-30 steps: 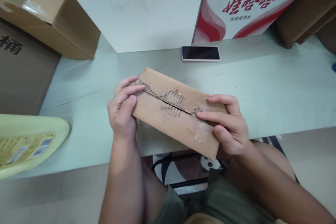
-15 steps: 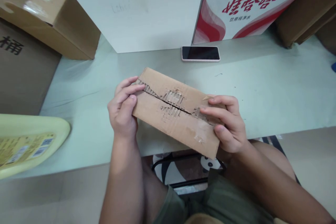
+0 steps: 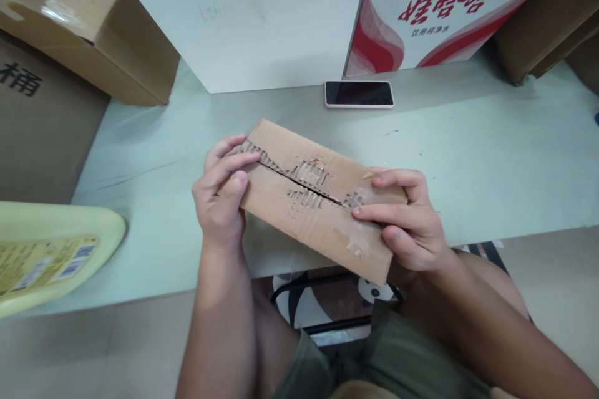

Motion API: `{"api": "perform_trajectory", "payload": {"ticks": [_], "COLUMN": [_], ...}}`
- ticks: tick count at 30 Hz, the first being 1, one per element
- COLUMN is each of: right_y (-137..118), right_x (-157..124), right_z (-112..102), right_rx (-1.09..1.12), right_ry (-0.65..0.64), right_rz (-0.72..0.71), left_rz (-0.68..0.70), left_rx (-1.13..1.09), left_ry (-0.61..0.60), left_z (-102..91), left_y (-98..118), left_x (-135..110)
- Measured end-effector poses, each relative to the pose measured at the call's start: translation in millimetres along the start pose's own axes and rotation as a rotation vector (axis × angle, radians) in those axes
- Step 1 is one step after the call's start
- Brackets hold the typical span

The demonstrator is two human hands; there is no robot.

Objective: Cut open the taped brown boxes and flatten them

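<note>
Between my two hands is a small brown cardboard box (image 3: pixel 313 199), tilted with its right end nearer me, at the front edge of the table. A dark seam runs along its top face, with torn patches of corrugated card beside it. My left hand (image 3: pixel 222 193) grips the left end, fingers over the top and thumb at the near side. The right end is gripped by my right hand (image 3: pixel 407 218); its index finger lies on the torn card by the seam. The box's underside is hidden.
A phone (image 3: pixel 359 94) lies beyond the box on the pale green table (image 3: pixel 486 156). Behind it stand a white carton (image 3: pixel 262 25) and a red-and-white carton (image 3: pixel 430 25). Brown cartons (image 3: pixel 135 50) are at the left, another (image 3: pixel 543 19) at the right. A yellow-green bottle (image 3: pixel 60 255) lies front left.
My right index finger has slid slightly down and left along the torn card, toward the seam. My left hand and the box have barely moved.
</note>
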State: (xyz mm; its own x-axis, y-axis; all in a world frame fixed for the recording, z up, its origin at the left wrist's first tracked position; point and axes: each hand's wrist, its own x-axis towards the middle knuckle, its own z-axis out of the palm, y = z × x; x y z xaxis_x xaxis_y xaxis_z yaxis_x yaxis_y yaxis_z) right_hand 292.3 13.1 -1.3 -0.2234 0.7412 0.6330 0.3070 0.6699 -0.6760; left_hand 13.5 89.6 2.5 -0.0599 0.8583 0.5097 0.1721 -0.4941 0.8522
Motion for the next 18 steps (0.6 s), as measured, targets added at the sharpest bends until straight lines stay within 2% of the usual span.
{"api": "perform_trajectory", "payload": {"ticks": [3, 6, 9, 12, 15, 18], "right_y": [0.2, 1.7, 6.6, 14.2, 21.8, 23.7], "right_x": [-1.4, -4.4, -6.9, -8.3, -9.3, -9.5], "right_z": [-0.7, 0.9, 1.3, 0.0, -0.1, 1.8], "right_rx": [0.004, 0.035, 0.056, 0.094, 0.114, 0.08], "right_ry": [-0.005, 0.089, 0.244, 0.32, 0.313, 0.202], "right_rz": [0.016, 0.098, 0.27, 0.451, 0.593, 0.702], "left_rz": [-0.013, -0.025, -0.033, -0.069, -0.133, -0.237], "left_rx": [-0.055, -0.075, -0.072, -0.077, -0.094, -0.146], "left_ry": [0.01, 0.035, 0.046, 0.048, 0.136, 0.303], "left_z": [0.8, 2.6, 2.2, -2.9, -10.7, -16.3], "left_y": [1.5, 2.8, 3.5, 3.9, 4.3, 4.9], "left_x": [0.1, -0.2, 0.6, 3.4, 8.5, 14.5]}}
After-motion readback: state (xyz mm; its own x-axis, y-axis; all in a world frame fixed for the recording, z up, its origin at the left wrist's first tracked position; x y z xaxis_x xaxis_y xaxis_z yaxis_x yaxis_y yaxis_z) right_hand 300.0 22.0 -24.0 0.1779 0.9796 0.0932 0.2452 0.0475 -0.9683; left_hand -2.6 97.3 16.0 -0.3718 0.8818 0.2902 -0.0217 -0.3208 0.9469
